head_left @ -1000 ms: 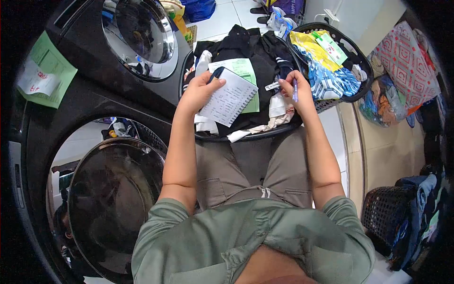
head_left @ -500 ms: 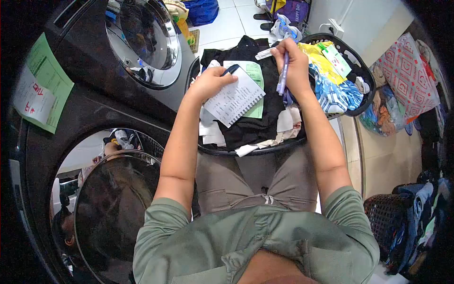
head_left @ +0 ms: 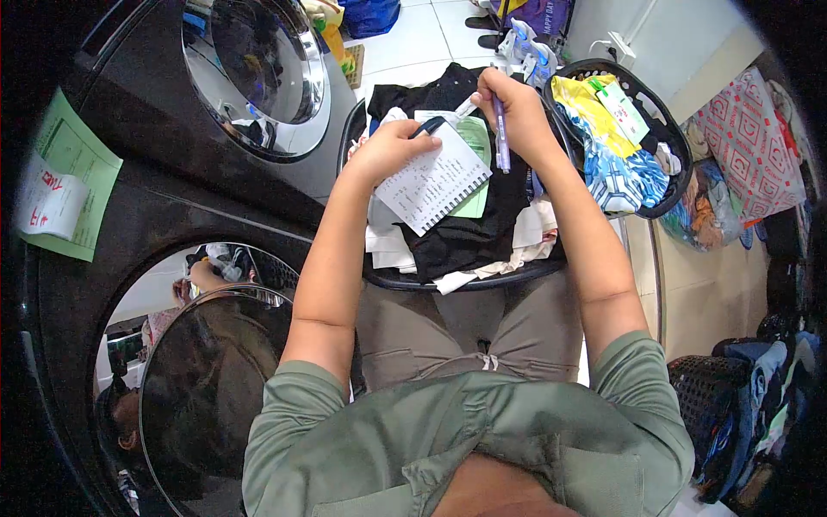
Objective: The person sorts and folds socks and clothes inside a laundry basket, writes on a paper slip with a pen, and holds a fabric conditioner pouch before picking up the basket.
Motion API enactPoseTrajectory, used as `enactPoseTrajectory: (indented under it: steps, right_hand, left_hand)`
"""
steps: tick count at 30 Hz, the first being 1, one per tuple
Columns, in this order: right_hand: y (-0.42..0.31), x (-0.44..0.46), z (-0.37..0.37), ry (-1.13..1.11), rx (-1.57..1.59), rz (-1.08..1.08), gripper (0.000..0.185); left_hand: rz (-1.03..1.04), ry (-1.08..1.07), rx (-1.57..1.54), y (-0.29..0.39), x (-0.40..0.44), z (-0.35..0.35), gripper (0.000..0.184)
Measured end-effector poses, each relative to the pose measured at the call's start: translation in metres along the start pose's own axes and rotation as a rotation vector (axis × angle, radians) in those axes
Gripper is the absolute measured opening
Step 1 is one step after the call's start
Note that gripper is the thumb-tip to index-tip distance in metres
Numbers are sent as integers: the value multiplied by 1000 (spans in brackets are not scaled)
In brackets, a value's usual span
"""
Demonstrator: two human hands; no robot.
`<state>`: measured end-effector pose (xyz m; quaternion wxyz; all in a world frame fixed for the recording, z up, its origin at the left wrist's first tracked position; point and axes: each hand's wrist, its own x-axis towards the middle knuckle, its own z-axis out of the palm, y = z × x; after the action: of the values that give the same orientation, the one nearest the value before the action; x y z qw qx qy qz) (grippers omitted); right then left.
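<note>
My left hand [head_left: 392, 151] is closed on a small spiral notepad [head_left: 435, 179] with handwriting on it; a dark object, perhaps a pen cap or clip, shows at its thumb. My right hand [head_left: 515, 108] is closed round a purple pen [head_left: 500, 133], and a small white strip [head_left: 466, 108] sticks out from its fingertips. Both hands are above a black basket [head_left: 482, 283] heaped with black and white clothes [head_left: 465, 246]. A green paper slip [head_left: 475, 155] lies on those clothes, partly covered by the notepad.
Two dark machines with round doors [head_left: 220, 388] stand at the left, a green sheet [head_left: 82, 181] on one. A second basket [head_left: 680, 185] holds yellow and blue clothes. Bagged laundry [head_left: 706, 211] and another laundry basket [head_left: 702, 388] are at the right.
My right hand, with the pen and white strip, has risen and come left, closer to the notepad. The notepad has shifted slightly right with my left hand.
</note>
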<state>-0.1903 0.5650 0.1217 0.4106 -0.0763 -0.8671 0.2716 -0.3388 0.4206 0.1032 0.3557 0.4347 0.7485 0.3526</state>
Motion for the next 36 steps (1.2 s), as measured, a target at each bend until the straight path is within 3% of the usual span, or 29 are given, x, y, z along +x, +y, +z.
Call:
enactPoseTrajectory:
  steps: [6, 7, 9, 10, 13, 18, 24, 28, 32, 35, 36]
  right_hand:
    - [9, -7, 2, -80, -26, 140, 29]
    - [13, -10, 2, -8, 59, 216, 31]
    - [20, -15, 0, 119, 256, 360, 35]
    - [23, -19, -3, 200, 253, 330, 34]
    - [14, -35, -25, 300, 461, 529, 27]
    - [-22, -79, -56, 209, 629, 743, 28]
    - [-85, -131, -42, 5, 1216, 826, 38]
    - [-117, -145, -52, 90, 952, 920, 39]
    - [-117, -164, -64, 286, 943, 909, 35]
    - [-105, -189, -89, 520, 1003, 923, 36]
    - [-100, -201, -101, 623, 993, 932, 36]
  left_hand:
    - [9, 61, -2, -11, -3, -1, 32]
    - [11, 60, 1, -12, -6, -3, 32]
    - [82, 5, -331, -12, -18, -4, 28]
    - [87, 4, -327, -12, -26, -7, 28]
    - [75, 76, -508, -7, -58, -19, 23]
    - [157, 110, -820, 8, -101, -14, 21]
    - [145, -49, -1276, 24, -93, 44, 23]
    - [136, 113, -1329, 24, -86, 85, 28]
    - [135, 172, -1375, 39, -93, 128, 32]
    - [195, -117, -1379, 51, -95, 148, 39]
    - [143, -19, -1245, 59, -101, 153, 43]
